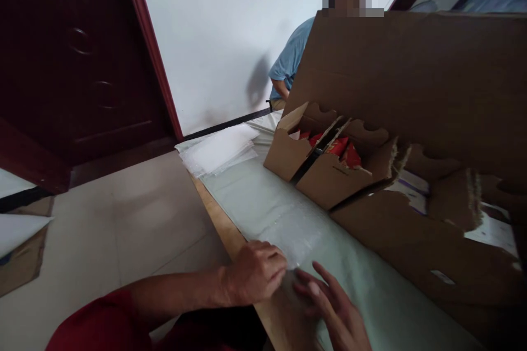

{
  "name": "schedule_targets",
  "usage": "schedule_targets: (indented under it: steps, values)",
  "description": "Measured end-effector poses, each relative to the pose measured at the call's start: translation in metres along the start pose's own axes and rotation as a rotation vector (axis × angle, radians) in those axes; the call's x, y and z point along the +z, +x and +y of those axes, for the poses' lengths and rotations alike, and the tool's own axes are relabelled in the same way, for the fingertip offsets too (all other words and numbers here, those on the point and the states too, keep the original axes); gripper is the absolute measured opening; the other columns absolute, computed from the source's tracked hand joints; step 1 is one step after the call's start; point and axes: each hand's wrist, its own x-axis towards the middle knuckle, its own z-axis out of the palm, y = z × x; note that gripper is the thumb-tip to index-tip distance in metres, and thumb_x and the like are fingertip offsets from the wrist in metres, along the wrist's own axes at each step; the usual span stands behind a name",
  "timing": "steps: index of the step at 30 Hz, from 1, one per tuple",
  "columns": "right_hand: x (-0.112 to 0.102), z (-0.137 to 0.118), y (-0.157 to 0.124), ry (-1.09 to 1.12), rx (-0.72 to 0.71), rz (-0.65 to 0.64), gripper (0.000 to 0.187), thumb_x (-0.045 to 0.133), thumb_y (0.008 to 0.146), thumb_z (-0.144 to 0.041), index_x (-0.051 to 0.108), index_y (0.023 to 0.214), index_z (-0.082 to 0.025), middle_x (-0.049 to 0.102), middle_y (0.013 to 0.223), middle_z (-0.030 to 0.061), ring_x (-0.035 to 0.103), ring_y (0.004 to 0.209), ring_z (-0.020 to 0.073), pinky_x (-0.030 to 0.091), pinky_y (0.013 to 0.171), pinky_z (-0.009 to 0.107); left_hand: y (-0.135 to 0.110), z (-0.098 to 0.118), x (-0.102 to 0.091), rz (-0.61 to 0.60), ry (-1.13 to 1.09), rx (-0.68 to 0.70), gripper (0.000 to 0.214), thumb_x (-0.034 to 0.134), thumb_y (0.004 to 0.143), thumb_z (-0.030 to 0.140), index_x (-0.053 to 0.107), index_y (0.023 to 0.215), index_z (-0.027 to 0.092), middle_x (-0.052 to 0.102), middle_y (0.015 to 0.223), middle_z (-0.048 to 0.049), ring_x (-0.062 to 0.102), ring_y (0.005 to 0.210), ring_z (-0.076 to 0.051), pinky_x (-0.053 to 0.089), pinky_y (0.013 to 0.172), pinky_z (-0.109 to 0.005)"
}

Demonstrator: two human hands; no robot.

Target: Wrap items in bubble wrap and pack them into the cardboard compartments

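Observation:
A clear plastic bag (294, 233) lies flat on the pale green table cover. My left hand (261, 273) is closed at its near edge, the fingertips pinching the plastic. Just to the right, my right hand (335, 304) has its fingers apart and holds nothing. Its fingertips are close to the bag's near corner and slightly blurred; whether they touch it I cannot tell.
Along the table's right side stand cardboard boxes with cut-out fronts (333, 175), holding red packets (340, 147) and white-and-purple packages (409, 189). A stack of clear bags (222, 148) lies at the far end. Behind the cardboard sits a person in a blue shirt (292, 49).

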Motion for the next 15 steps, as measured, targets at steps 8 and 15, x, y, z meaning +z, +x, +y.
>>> schedule_targets:
  steps: [8, 15]
  values:
    - [0.045, -0.014, 0.073, 0.154, -0.068, 0.089, 0.092, 0.085, 0.067, -0.065, 0.057, 0.141, -0.016, 0.068, 0.077, 0.0002, 0.064, 0.076, 0.0201, 0.053, 0.068, 0.029, 0.027, -0.112, -0.110, 0.086, 0.264, -0.495, 0.031, 0.066, 0.093, 0.037, 0.072, 0.119, 0.022, 0.075, 0.126, -0.0072, 0.067, 0.118, -0.023, 0.049, 0.105, -0.034]
    - [0.046, 0.006, 0.068, 0.052, -0.145, 0.154, 0.077, 0.077, 0.078, -0.065, 0.062, 0.136, -0.017, 0.071, 0.088, 0.0037, 0.067, 0.082, 0.0210, 0.056, 0.076, 0.031, 0.055, -0.250, -0.216, 0.009, 0.501, -0.967, 0.038, 0.067, 0.088, 0.035, 0.072, 0.119, 0.015, 0.074, 0.121, -0.0200, 0.064, 0.120, -0.040, 0.045, 0.102, -0.051]
